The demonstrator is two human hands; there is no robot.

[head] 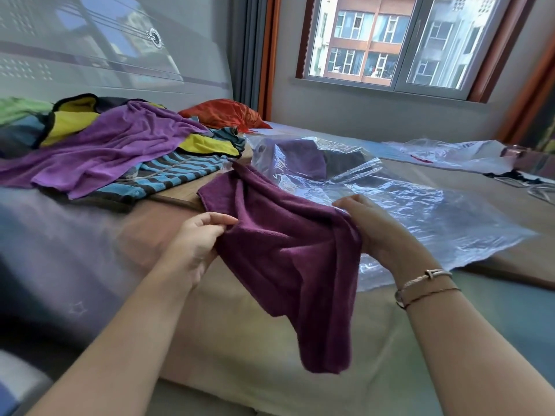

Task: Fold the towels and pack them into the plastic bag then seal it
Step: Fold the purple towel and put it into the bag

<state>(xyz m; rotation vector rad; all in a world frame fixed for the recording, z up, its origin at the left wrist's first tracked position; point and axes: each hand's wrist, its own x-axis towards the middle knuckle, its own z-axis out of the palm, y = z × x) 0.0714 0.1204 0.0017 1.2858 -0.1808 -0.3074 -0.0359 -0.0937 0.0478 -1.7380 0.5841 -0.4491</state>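
Note:
A dark plum towel (288, 259) hangs between my hands above the bed, its lower end drooping toward me. My left hand (195, 244) pinches its left edge between thumb and fingers. My right hand (375, 226) grips the right edge, fingers curled into the cloth. Behind the towel a clear plastic bag (420, 211) lies flat on the bed, with a folded purple towel (303, 157) and a dark one inside at its far end. A heap of unfolded towels (120, 145), light purple, yellow and blue-striped, lies at the left.
A red-orange cloth (225, 114) lies near the headboard (90, 55). Another clear bag (456, 154) sits at the far right of the bed. A window (390, 40) is in the far wall. A wooden board (180, 192) shows under the towel heap.

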